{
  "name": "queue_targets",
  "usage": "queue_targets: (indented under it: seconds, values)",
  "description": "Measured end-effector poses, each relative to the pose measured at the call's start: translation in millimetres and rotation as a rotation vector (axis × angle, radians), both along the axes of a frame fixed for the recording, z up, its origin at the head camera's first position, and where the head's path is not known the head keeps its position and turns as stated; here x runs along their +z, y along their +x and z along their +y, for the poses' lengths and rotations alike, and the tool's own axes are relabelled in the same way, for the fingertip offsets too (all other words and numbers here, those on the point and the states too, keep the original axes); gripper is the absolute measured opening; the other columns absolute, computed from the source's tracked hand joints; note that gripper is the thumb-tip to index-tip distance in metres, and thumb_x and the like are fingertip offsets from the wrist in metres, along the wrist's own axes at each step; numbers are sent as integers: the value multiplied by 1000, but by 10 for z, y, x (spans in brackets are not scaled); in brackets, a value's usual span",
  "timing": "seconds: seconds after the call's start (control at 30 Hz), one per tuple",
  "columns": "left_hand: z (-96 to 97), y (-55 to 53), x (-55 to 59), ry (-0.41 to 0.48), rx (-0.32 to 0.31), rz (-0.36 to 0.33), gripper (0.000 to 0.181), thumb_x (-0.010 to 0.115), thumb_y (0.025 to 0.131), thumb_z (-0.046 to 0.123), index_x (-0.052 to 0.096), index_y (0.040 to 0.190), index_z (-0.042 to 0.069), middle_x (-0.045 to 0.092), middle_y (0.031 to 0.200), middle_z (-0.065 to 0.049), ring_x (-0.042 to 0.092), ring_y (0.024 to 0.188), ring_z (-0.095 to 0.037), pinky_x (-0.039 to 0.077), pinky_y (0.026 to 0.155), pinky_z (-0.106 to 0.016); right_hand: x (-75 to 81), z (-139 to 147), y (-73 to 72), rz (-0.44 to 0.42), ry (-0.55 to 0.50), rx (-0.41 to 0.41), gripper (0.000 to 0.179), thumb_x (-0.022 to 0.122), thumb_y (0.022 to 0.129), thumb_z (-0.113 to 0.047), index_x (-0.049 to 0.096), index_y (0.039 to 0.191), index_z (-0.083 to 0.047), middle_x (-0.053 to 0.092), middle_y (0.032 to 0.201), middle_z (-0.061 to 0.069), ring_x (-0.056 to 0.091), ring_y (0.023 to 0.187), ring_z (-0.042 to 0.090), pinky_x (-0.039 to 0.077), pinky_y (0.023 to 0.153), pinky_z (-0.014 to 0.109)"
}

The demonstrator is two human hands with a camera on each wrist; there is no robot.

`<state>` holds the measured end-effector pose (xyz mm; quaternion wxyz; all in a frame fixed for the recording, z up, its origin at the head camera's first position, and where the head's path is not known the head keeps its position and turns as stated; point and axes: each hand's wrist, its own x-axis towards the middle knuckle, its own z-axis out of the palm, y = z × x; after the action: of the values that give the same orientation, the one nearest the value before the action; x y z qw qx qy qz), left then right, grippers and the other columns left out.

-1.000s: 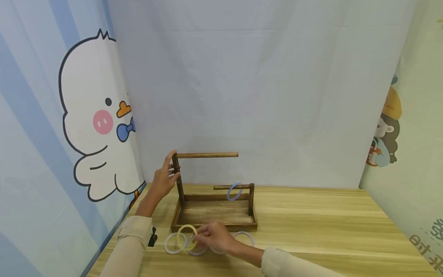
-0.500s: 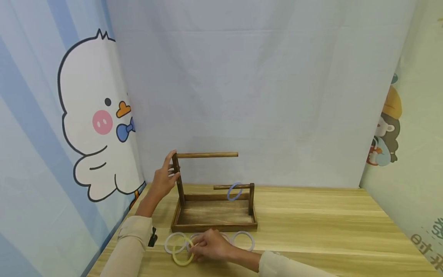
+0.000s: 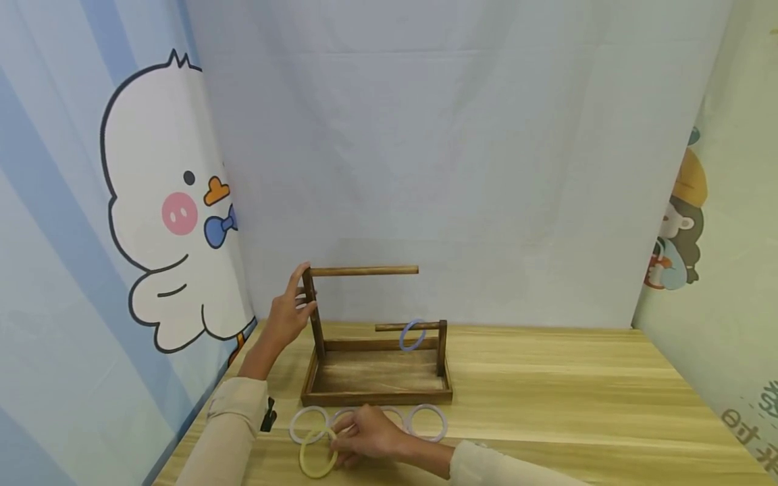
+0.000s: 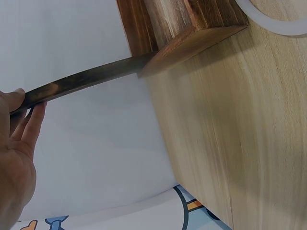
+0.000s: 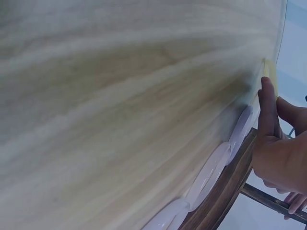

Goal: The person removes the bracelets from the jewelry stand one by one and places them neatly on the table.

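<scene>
A dark wooden rack [image 3: 377, 398] stands on the table, with a tall left post carrying a long upper peg [image 3: 365, 271] and a short right post carrying a lower peg. A blue ring [image 3: 412, 335] hangs on the lower peg. My left hand [image 3: 288, 316] grips the upper part of the tall post, also seen in the left wrist view with the post [image 4: 86, 79]. In front of the rack, my right hand [image 3: 367, 433] pinches a yellow ring [image 3: 317, 474] by its right side, low over the table. That ring overlaps a pale ring [image 3: 293, 426] in the head view.
Several pale rings lie in a row along the rack's front edge; the rightmost ring [image 3: 446, 425] is fully visible, and my right hand partly covers the middle ones. A grey cloth [image 3: 486, 169] hangs behind the table [image 3: 547, 398], with printed curtains at both sides.
My right hand has brought the yellow ring down and toward the table's near side, away from the rack. The left hand keeps its grip on the post.
</scene>
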<state>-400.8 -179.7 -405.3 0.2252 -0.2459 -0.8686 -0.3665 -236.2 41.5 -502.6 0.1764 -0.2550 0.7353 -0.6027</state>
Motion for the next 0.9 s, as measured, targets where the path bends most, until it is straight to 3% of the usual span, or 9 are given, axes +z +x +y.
queue_targets:
  seconds: [0.17, 0.43, 0.9]
  values:
    - [-5, -13, -11, -1, -4, 3, 93, 70, 95, -8, 20, 166, 27, 66, 125, -31, 70, 110, -46, 63, 90, -51, 13, -25, 32, -22, -17, -27, 31, 75, 92, 5, 68, 120, 16, 74, 77, 24, 73, 71, 49, 64, 54, 31]
    - [-12, -10, -8, -9, -1, 8, 94, 70, 95, -8, 19, 166, 26, 66, 125, -31, 70, 110, -46, 63, 90, -52, -83, 0, 8, 0, 12, -31, 34, 81, 89, -2, 70, 118, 12, 75, 70, 10, 75, 58, 23, 63, 51, 27]
    - [-7, -3, 0, -7, -2, 17, 91, 70, 95, -8, 21, 165, 23, 67, 125, -32, 70, 109, -47, 63, 89, -52, -110, -10, 22, 33, 42, -109, 30, 86, 84, -3, 74, 109, 10, 74, 64, 6, 72, 51, 17, 61, 49, 26]
